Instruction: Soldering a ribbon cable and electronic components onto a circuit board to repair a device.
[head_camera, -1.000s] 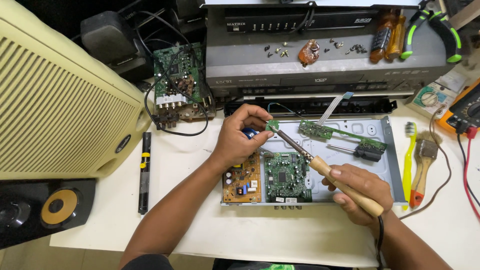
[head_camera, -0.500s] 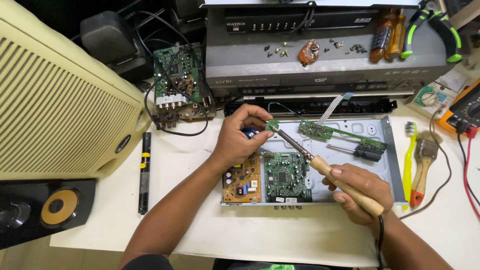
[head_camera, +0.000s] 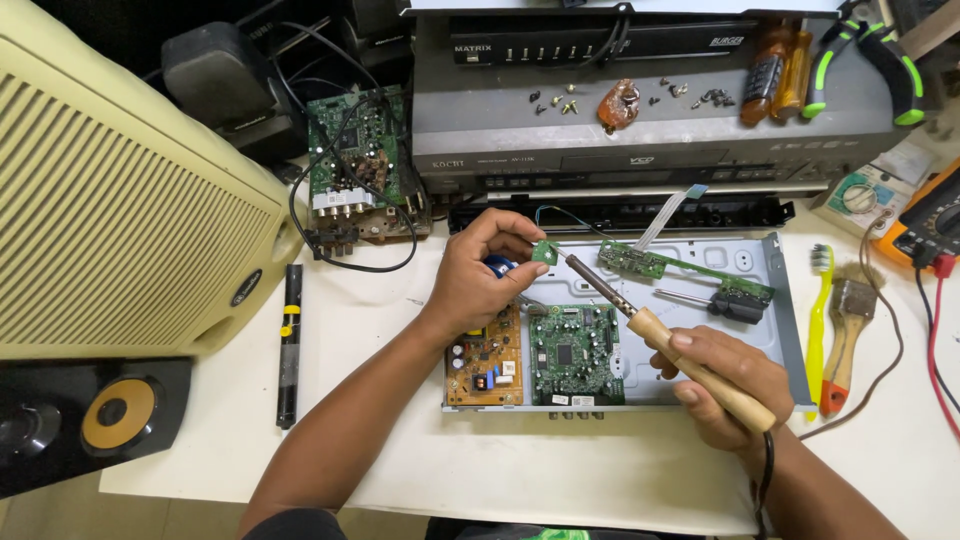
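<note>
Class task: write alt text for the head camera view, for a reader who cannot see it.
Seen from above, a right hand touches the tip of a wooden-handled soldering iron to a small green board pinched in the left hand. Below lies an open metal chassis holding circuit boards, on a white table.

1. Two hands were over the bench: the left hand (head_camera: 480, 285) and the right hand (head_camera: 722, 380).
2. One soldering iron (head_camera: 650, 325) was there.
3. Five circuit boards showed: a tiny one (head_camera: 545, 251), a long one (head_camera: 685, 270), an orange one (head_camera: 485, 360), a green one (head_camera: 575, 345), and a loose one (head_camera: 355, 160).
4. Two brushes lay at the right: a toothbrush (head_camera: 818, 320) and a paintbrush (head_camera: 843, 340).
5. Two speakers stood at the left: a cream one (head_camera: 120, 210) and a black one (head_camera: 90, 420).
</note>
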